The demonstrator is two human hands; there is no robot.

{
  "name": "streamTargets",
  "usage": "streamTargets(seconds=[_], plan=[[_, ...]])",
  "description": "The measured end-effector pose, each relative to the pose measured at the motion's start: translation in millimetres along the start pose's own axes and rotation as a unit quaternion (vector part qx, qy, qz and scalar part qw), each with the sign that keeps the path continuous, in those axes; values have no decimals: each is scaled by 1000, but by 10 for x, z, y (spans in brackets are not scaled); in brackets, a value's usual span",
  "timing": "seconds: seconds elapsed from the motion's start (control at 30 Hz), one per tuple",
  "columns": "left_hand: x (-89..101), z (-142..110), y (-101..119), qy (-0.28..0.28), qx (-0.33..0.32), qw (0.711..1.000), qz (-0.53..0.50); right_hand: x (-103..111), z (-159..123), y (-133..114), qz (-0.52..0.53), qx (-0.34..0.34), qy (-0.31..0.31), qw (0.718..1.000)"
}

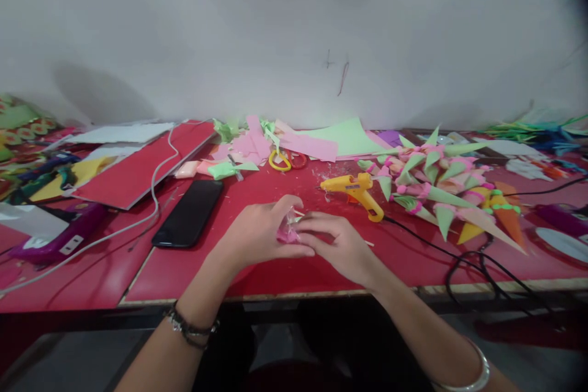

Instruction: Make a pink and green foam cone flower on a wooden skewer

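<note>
Pink crinkly piece (287,235) over worktop (285,280) at 6 o'clock: left hand (261,229) grip clamped on it, right hand (340,250) touching, pinch unclear. Seems unfinished; paper cones (429,174), 2 o'clock, look done.

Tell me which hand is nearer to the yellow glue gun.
Right. The right hand is just on the near side of the yellow glue gun; the left hand is farther away, off to its left.
</note>
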State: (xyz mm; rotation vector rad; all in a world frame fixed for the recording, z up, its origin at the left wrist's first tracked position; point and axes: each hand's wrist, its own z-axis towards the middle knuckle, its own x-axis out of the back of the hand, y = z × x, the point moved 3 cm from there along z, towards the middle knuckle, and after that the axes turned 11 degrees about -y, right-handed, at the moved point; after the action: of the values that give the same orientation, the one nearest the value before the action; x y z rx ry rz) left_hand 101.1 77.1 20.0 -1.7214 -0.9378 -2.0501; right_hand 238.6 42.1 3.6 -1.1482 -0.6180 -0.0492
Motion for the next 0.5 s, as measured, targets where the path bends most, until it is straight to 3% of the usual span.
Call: streamTargets(seconds=[0.13, 0.23, 0.4, 0.5], plan=[[-49, 25, -24, -20, 12, 999, 42, -14, 1, 35, 15, -17, -63, 998], [-68, 39, -38, -31, 30, 997, 71, -25, -7, 26, -29, 0, -60, 998], [-29, 34, -25, -29, 15, 999, 24, -13, -30, -49, -72, 33, 9, 997], [0, 25, -9, -21, 1, 1000, 0, 47, -47, -50, 17, -3, 86, 996]])
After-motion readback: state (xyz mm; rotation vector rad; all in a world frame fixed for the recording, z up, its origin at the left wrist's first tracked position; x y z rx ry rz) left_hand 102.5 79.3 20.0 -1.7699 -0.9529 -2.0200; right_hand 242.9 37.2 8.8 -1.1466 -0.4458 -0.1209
